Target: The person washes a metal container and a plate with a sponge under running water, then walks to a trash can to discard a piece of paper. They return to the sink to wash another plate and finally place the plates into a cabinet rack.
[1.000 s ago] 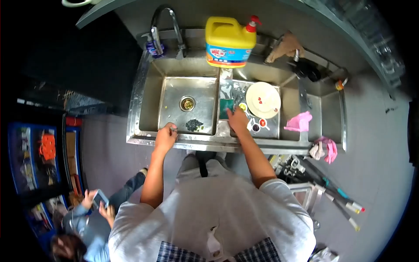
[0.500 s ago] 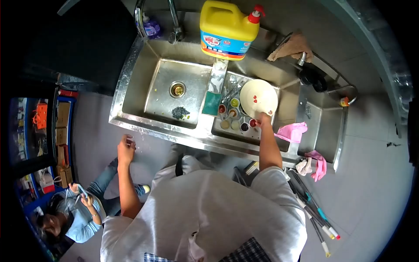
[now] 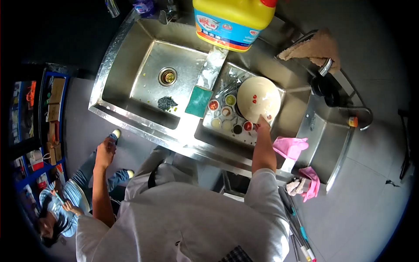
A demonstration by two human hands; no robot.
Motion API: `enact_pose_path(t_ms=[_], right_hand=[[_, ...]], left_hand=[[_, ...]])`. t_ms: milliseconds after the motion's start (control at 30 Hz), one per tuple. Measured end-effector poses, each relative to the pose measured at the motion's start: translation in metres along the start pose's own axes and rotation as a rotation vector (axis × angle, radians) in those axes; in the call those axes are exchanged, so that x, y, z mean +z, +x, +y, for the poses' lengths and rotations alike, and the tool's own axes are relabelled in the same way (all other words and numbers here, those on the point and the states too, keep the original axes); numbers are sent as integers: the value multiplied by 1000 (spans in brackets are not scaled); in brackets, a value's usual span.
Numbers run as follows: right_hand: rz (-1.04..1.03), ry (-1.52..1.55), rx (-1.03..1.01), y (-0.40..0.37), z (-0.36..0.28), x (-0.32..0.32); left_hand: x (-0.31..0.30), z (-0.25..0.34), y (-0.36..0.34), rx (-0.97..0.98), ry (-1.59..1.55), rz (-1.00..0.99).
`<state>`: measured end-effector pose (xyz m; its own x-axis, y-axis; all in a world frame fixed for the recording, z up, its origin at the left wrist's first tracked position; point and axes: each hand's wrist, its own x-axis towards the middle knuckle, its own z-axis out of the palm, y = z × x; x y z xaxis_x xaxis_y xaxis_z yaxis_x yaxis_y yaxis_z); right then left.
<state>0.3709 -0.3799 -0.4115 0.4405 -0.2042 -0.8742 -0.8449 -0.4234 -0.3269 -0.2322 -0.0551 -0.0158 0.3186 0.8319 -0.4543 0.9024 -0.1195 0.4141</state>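
Steel double sink (image 3: 139, 126) standing on a grey floor (image 3: 384, 144).
Right hand (image 3: 263, 122) touches the cream plate (image 3: 257, 94) in the right basin, grip unclear; left hand (image 3: 106, 150) hangs over the floor, fingers unreadable.

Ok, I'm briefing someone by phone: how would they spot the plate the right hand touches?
In the steel double sink, look in the right basin. The plate sits beside small sauce dishes, the right hand at its near edge; it alone is large, round, cream, flecked red.
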Motion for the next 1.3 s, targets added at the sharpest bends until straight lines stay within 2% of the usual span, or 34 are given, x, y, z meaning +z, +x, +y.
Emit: enact_pose_path(t_ms=[33, 67, 167, 200, 333, 567, 633, 667, 700, 800, 867, 900, 967, 1033, 1100, 1133, 1167, 1267, 1300], right_hand=[[-18, -105, -6, -4, -6, 3], [45, 65, -127, -13, 4, 8], [150, -71, -104, -26, -9, 20], [78, 280, -227, -50, -4, 17], [-31, 716, -306, -73, -6, 17], [-74, 712, -456, -96, -13, 4], [53, 702, -470, -132, -17, 0], [41, 710, -479, -147, -17, -5], [84, 676, -414, -161, -18, -11], [62, 648, -462, -187, -8, -32], [29, 659, -508, -205, 8, -46], [68, 535, -524, -228, 14, -53], [86, 618, -562, -282, 25, -57], [45, 697, -652, -313, 41, -59], [26, 688, -677, -350, 52, -63], [56, 585, -674, -417, 52, -61], [9, 645, -716, -417, 62, -57], [-7, 573, -682, -499, 63, -32], [-62, 546, -687, -525, 59, -23]], left_hand=[[-1, 5, 2, 5, 1, 3], [-3, 8, 3, 8, 3, 12], [-8, 12, -2, 64, 15, 33], [-6, 2, -1, 98, 22, 2], [-9, 15, 5, 130, 15, -52], [-12, 29, 25, 227, -112, -70], [-13, 40, 32, 209, -181, -89], [-5, 32, 43, 191, -214, -97], [1, 36, 52, 235, -228, -87], [36, 50, 91, 401, -425, -233], [58, 88, 103, 465, -536, -335], [69, 111, 105, 475, -606, -406], [96, 142, 119, 564, -659, -576], [109, 184, 121, 401, -739, -830], [134, 214, 128, 318, -650, -904], [125, 237, 122, 258, -652, -977], [120, 251, 109, 170, -654, -1031], [103, 254, 113, 28, -901, -1334], [108, 246, 124, 91, -1011, -1443]])
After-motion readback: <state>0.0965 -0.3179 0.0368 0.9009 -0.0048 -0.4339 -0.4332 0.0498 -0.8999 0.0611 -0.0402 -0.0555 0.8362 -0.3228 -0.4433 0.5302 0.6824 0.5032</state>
